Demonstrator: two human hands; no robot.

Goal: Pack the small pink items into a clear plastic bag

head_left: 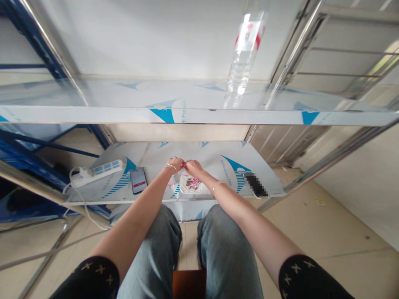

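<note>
My left hand [175, 163] and my right hand [192, 167] meet over the lower metal shelf [218, 162], fingers pinched close together on something too small to make out. Just below them lies a clear plastic bag [193, 184] holding small pink and red pieces. Both wrists wear thin bracelets. Both forearms reach out over my knees in grey jeans.
A phone [139, 181] lies left of the bag, and a white power strip [98, 171] with its cable sits further left. A dark blurred item [256, 185] rests at the right. A clear water bottle [245, 54] stands on the upper shelf [199, 114]. Blue racking stands at left.
</note>
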